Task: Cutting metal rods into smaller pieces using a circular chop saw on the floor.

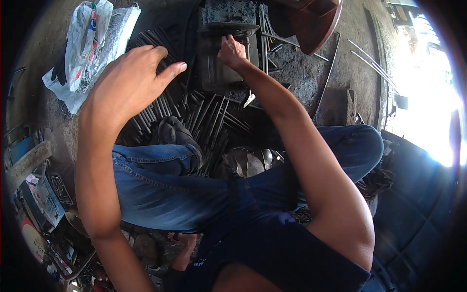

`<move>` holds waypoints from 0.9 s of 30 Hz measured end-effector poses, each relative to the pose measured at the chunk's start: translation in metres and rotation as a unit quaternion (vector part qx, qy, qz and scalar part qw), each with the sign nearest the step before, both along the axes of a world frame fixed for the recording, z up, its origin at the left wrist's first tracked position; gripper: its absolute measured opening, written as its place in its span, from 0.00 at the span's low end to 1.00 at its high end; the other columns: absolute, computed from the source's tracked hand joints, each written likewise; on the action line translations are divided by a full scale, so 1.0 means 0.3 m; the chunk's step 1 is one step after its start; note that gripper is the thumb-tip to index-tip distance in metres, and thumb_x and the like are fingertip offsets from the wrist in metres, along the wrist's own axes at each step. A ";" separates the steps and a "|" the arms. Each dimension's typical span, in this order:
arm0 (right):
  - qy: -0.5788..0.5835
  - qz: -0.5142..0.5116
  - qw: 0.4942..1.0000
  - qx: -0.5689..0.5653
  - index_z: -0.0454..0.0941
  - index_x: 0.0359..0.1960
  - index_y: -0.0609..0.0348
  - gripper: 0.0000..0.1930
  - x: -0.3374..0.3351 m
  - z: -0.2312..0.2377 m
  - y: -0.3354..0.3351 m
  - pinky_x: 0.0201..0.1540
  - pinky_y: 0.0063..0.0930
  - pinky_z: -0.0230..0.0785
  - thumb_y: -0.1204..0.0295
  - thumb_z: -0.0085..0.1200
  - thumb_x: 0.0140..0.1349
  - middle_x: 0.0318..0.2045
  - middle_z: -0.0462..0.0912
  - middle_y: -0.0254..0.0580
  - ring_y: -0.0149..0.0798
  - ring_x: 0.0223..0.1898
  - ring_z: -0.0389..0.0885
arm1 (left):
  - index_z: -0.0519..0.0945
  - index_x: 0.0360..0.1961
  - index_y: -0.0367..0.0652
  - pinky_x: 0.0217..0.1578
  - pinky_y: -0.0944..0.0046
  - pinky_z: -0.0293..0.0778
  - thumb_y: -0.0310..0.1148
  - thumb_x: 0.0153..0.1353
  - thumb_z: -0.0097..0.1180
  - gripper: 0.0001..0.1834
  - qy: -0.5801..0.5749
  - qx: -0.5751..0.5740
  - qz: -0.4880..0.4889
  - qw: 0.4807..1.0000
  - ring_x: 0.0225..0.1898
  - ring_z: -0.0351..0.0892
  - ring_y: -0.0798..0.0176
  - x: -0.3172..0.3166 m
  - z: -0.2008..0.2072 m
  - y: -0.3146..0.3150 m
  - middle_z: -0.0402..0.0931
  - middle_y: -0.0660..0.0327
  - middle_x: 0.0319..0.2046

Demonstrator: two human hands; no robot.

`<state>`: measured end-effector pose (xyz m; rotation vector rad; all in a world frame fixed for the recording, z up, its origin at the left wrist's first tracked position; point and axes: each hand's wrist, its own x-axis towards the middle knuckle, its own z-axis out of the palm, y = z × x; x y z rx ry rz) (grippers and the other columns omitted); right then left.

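Note:
My left hand point(127, 83) is raised over a pile of dark metal rods point(158, 109), its thumb held apart from loosely bent fingers, and nothing shows in its grasp. Farther ahead and right of it, my right hand point(232, 50) is closed above a dark, box-shaped metal block point(216, 73). What its fingers grip, if anything, is hidden. Just beyond it, a dark crossbar point(233, 26) spans the block. Beside the wrist runs a thin upright metal piece, and a pale, pointed tip point(249, 100) shows below it.
White plastic sacks point(92, 48) lie at far left. A reddish-brown metal part point(316, 24) juts in at far right. Grey filings point(228, 10) cover the surface past the crossbar. Long thin rods point(374, 65) lie on the right. Another person's forearm point(184, 253) shows low down.

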<state>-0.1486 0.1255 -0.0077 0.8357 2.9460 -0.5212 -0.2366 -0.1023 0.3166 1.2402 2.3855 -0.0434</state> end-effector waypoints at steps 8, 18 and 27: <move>0.005 -0.059 0.996 -0.069 0.73 0.47 0.62 0.23 -0.013 0.021 -0.025 0.47 0.48 0.76 0.62 0.58 0.51 0.60 0.65 0.62 0.61 0.46 0.80 | 0.79 0.50 0.33 0.52 0.54 0.74 0.52 0.65 0.52 0.29 0.034 0.067 -0.031 0.997 0.48 0.80 0.47 0.003 -0.021 -0.013 0.80 0.46 0.46; 0.018 -0.077 0.995 -0.068 0.75 0.46 0.63 0.22 0.001 0.042 -0.056 0.48 0.45 0.76 0.64 0.60 0.50 0.59 0.65 0.62 0.59 0.45 0.81 | 0.79 0.49 0.32 0.51 0.53 0.74 0.51 0.66 0.52 0.28 0.023 0.066 -0.034 0.997 0.48 0.80 0.46 0.007 -0.018 -0.009 0.80 0.44 0.45; 0.216 -0.086 0.968 -0.093 0.78 0.33 0.63 0.12 0.170 0.098 -0.076 0.44 0.47 0.74 0.67 0.57 0.51 0.34 0.82 0.58 0.59 0.40 0.81 | 0.79 0.49 0.31 0.52 0.53 0.74 0.51 0.66 0.51 0.29 0.024 0.062 -0.041 0.997 0.48 0.80 0.45 0.018 -0.013 0.005 0.79 0.44 0.45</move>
